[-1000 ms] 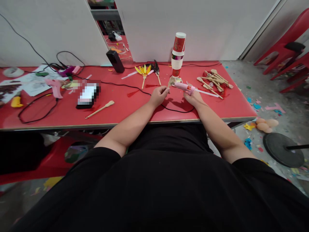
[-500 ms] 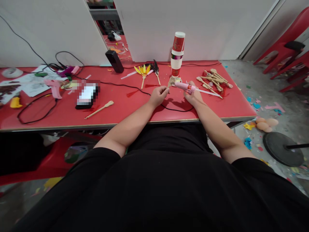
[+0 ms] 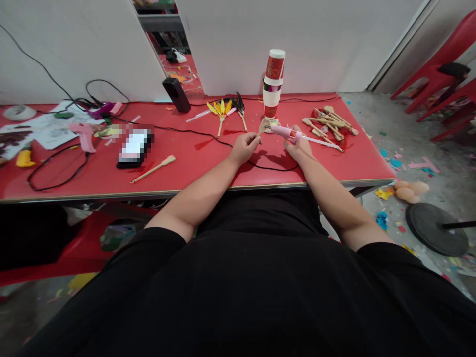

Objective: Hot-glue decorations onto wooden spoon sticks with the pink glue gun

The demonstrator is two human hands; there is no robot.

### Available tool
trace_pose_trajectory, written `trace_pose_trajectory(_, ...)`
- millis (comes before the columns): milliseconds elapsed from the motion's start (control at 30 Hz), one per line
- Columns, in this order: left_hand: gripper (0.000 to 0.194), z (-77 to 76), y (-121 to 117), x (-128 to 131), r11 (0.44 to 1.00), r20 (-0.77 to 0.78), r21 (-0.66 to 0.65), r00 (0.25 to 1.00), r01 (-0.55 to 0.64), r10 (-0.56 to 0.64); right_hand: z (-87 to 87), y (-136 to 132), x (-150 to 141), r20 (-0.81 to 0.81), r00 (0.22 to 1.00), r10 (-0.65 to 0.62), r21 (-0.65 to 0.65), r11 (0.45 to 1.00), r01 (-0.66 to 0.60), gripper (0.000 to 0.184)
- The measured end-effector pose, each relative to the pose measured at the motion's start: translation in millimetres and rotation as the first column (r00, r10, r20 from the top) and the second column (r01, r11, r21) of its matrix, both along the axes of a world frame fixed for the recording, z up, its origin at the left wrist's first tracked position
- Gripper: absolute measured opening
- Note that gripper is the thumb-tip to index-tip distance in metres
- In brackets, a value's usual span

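the red worktop (image 3: 186, 176) runs along a pale wall (image 3: 297, 44), with a stack of paper cups (image 3: 274, 82) near its back edge. over it, the left fingers (image 3: 257, 141) pinch a small wooden piece (image 3: 264, 127), and the right fingers (image 3: 292, 140) wrap a pink glue gun (image 3: 285, 132), its nozzle close to the wood. coloured scraps litter the grey floor (image 3: 375, 119), where red chairs (image 3: 431, 74) stand.

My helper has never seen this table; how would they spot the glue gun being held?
On the red table, find the tall stack of red-and-white paper cups. In front of it is a pink plastic glue gun with a whitish stick jutting from its back. Unlike the other pink glue gun, resting far to the left, it is in the right hand.
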State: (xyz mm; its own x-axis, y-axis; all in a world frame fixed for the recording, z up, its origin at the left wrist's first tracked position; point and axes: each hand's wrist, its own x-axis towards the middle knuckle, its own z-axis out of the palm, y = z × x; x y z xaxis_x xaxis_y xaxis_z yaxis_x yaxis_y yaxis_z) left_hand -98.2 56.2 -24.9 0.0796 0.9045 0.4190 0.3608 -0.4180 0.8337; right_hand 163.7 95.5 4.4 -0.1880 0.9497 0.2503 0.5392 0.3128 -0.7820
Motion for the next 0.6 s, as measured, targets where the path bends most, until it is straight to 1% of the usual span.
trace_pose_trajectory(200,0.037,-0.7,0.3,0.3,1.000,-0.009,0.005,1.000,0.001,-0.001,-3.1,4.1,2.0,0.022,1.000,0.007,0.029,1.000,-0.008,0.032)
trace_pose_trajectory(300,0.036,-0.8,0.4,0.9,1.000,0.000,0.004,1.000,0.004,-0.004,-5.5,6.6,2.6,0.009,1.000,0.013,0.037,0.999,-0.014,0.035)
trace_pose_trajectory(500,0.035,-1.2,1.0,1.7,1.000,0.025,-0.015,1.000,0.012,-0.012,-6.2,2.8,5.8,-0.038,0.996,0.080,0.088,0.993,-0.077,0.031)
trace_pose_trajectory(600,0.034,-2.5,3.2,1.3,0.999,0.051,-0.043,0.999,0.016,-0.014,-6.5,-0.7,7.0,-0.080,0.990,0.119,0.152,0.983,-0.106,0.029)
